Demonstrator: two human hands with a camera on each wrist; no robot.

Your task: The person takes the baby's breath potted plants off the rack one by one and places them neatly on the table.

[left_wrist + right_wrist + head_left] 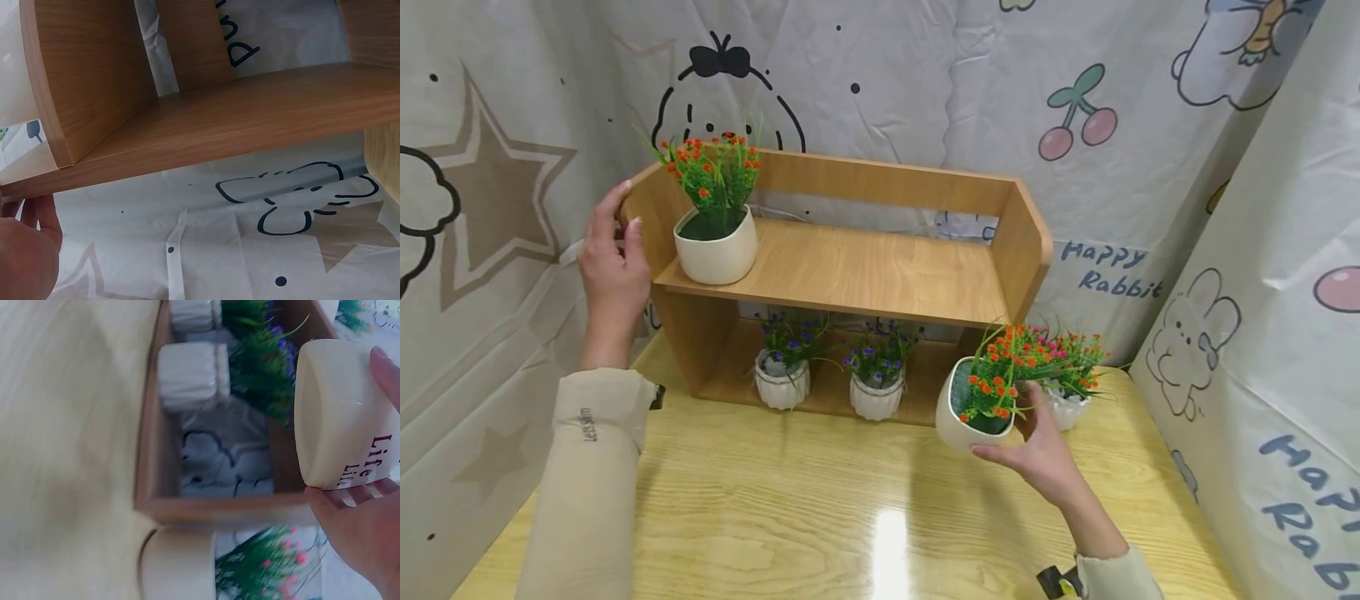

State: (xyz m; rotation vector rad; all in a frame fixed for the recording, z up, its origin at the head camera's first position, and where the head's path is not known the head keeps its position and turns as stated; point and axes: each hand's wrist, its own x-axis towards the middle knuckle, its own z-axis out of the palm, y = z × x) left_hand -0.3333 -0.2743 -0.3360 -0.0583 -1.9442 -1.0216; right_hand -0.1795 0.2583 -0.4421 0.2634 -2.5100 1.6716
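Note:
My right hand (1045, 454) grips a potted plant with orange flowers (977, 417), tilted, in front of the shelf's lower right corner. Dark lettering shows on its cream pot (344, 419) in the right wrist view; the fingers and thumb are around the pot. My left hand (613, 271) holds the left side panel of the wooden shelf (880, 271) near its front edge. In the left wrist view only part of the left hand (28, 259) shows, against the panel's outer face. A similar orange-flowered pot (718, 250) stands upright at the left of the upper board.
Two white ribbed pots with purple flowers, a left one (782, 382) and a right one (877, 392), stand on the lower level. Beside the shelf's right end is a pink-flowered pot (1067, 408). A printed curtain (887, 83) surrounds the wooden table (760, 517).

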